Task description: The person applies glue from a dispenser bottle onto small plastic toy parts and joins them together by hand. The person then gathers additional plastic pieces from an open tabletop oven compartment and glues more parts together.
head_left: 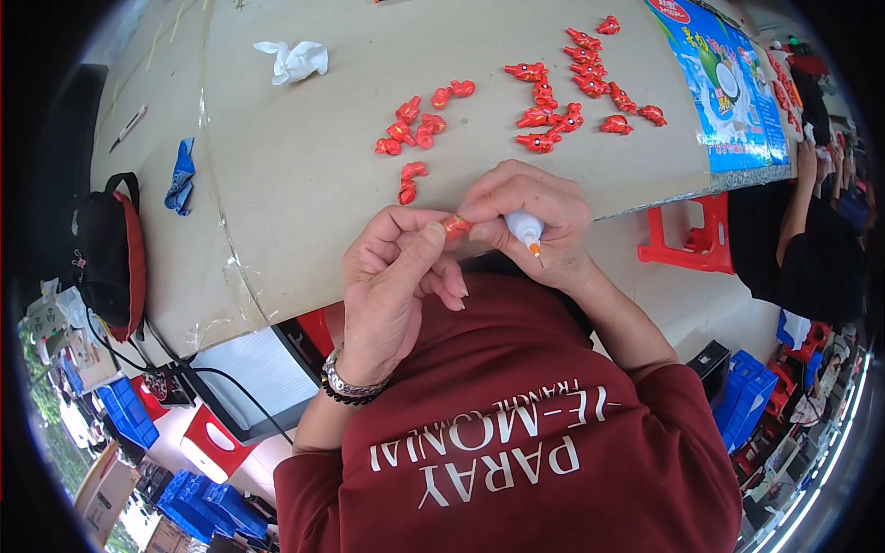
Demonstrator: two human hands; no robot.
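Note:
Above the table's near edge, my left hand [392,276] pinches a small glossy red figure piece [456,227] between thumb and fingers. My right hand [558,207] has its thumb and forefinger on the same piece. Tucked in that right hand is a white squeeze bottle [524,227] with an orange collar and thin needle tip, which points down toward me. A loose red piece [411,182] lies just beyond my left hand. Farther off is a cluster of similar red pieces [406,129]. To the right lie several red animal-shaped figures [544,120] with eye markings.
A crumpled white tissue [293,62], a blue scrap [182,177] and a pen-like tool [129,127] lie on the left of the table. A black bag [109,253] sits at its left edge. At right are a blue printed sheet [728,92], a red stool [687,235] and another person's arm [800,198].

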